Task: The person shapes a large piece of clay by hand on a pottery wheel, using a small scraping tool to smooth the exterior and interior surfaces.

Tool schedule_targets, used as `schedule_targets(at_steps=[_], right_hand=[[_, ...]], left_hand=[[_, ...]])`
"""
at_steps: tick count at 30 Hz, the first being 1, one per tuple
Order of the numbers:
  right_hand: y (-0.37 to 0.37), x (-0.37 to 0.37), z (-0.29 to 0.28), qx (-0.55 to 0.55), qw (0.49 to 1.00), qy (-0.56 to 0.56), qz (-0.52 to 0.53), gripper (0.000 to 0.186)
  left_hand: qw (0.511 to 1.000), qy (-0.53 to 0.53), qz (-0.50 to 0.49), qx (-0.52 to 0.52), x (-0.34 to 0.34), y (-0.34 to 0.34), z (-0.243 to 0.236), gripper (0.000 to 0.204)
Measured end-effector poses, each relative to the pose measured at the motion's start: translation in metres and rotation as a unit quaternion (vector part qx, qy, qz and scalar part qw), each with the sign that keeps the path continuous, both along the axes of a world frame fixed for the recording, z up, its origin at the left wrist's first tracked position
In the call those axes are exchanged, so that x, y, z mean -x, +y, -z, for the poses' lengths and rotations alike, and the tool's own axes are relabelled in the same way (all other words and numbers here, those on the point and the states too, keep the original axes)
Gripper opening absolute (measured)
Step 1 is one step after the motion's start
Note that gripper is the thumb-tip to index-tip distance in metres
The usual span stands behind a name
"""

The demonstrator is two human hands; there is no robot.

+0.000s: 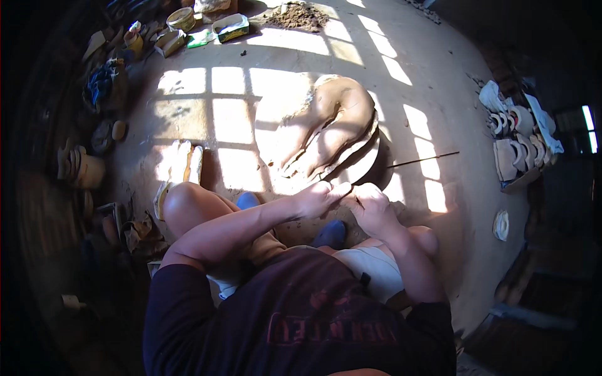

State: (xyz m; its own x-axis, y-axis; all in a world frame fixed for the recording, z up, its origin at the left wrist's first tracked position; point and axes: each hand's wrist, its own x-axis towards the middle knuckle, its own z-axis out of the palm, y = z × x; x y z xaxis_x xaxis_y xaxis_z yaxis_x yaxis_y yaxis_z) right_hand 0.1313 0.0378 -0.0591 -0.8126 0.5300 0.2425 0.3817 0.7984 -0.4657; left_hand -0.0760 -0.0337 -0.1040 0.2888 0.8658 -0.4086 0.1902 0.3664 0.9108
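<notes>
A big, folded lump of wet-looking brown clay [351, 103] lies on the floor in front of me, with deep creases running through it. Just on its near side my two hands meet over the gap between my knees. The fingers of my left hand [321, 199] are closed, thumb stretched toward the other hand. My right hand [371, 207] is also closed, its fingers curled in. Something small and dark shows at its fingers, too small to name. A thin dark rod [423, 160] lies on the floor to the right of the clay.
Beside my left knee stand pale, clay-smeared slabs [188, 164]. Curved clay pieces [523, 150] are stacked at the right, with a pale ring-shaped piece [500, 225] nearer. Boxes [231, 27], a bucket [181, 19] and a crumbly brown heap [295, 15] stand at the back. Window light patches the floor.
</notes>
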Motion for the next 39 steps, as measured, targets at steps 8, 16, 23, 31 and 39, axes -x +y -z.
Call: schedule_targets(at_steps=[8,16,23,31,39], right_hand=[[-0.002,0.035,-0.005,0.098,0.989,0.112,0.016,0.003],[0.030,0.050,0.011,0.017,0.992,0.083,-0.090,0.016],[0.073,0.067,0.008,-0.101,0.986,-0.009,-0.134,0.009],[0.149,0.128,-0.004,-0.064,0.994,0.022,-0.082,0.012],[0.168,0.201,0.011,0.058,0.981,-0.151,-0.108,0.021]], left_hand=[[0.964,-0.230,-0.132,-0.033,0.000,0.009,0.052,0.043],[0.973,-0.173,-0.152,-0.022,0.026,0.011,0.043,0.037],[0.941,-0.241,-0.238,0.016,0.020,0.008,0.068,0.043],[0.871,-0.034,-0.489,0.013,0.028,0.012,0.150,0.051],[0.832,-0.142,-0.530,-0.085,0.055,0.021,0.109,0.035]])
